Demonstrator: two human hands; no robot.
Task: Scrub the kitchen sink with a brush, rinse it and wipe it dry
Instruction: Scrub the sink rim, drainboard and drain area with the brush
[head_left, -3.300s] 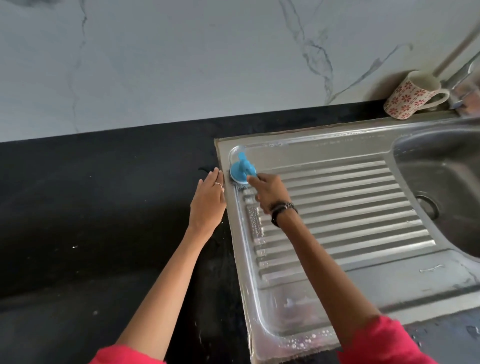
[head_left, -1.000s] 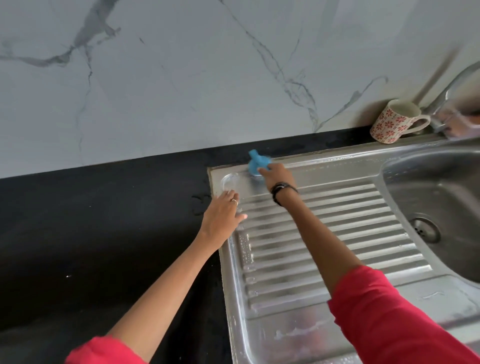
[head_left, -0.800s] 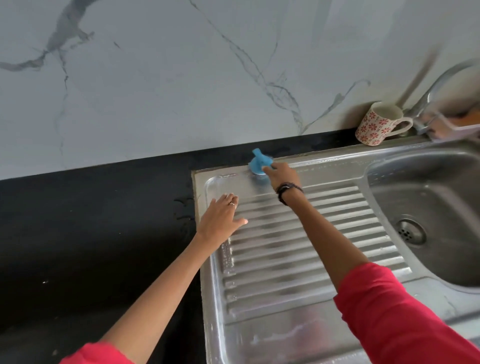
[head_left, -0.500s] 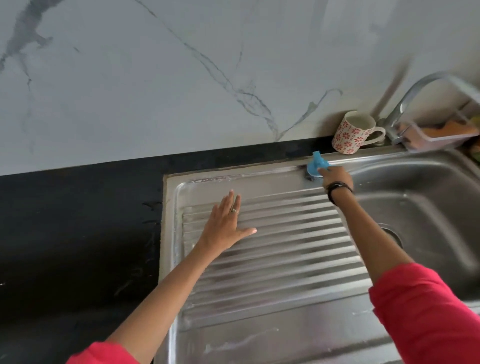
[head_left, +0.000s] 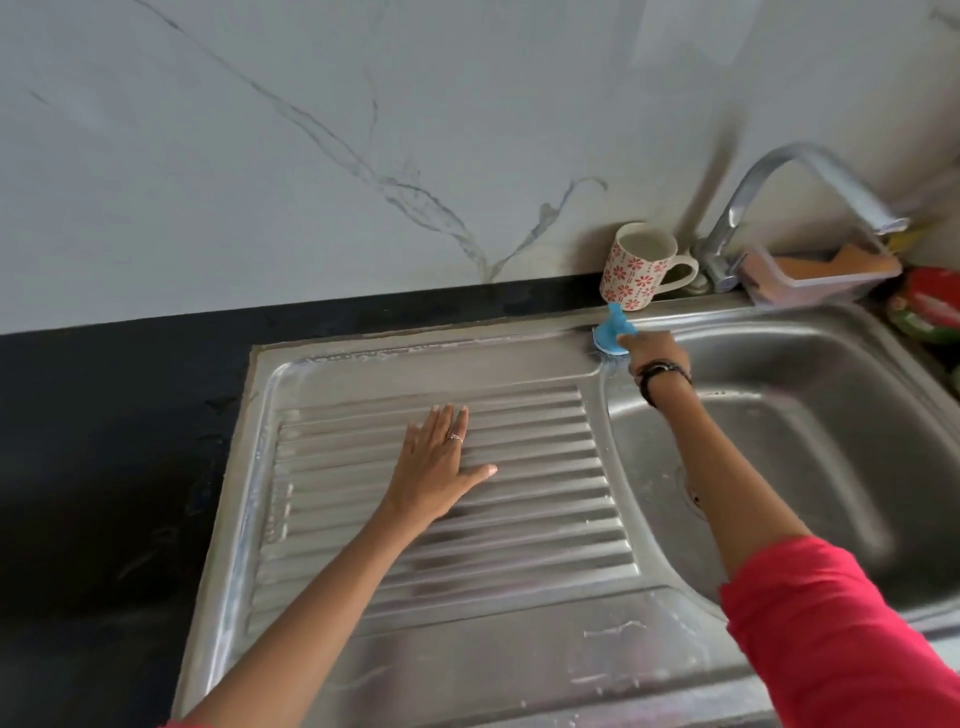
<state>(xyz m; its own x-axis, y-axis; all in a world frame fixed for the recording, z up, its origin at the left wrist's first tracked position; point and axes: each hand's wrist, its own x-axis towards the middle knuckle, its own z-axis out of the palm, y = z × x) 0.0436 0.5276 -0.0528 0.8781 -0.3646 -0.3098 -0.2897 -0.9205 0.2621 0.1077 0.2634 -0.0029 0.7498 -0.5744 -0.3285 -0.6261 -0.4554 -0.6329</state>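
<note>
A pale marble wall (head_left: 260, 156) fills the upper half of the view, crossed by thin grey veins that run slanting down toward its lower edge. Soft, even daylight falls on it, and a faint blurred shadow stands on the wall near the right. Below the wall lies a black stone table (head_left: 104, 441), its surface dull and dark, with a few wet marks and pale specks. The black top meets the wall in a straight line.
</note>
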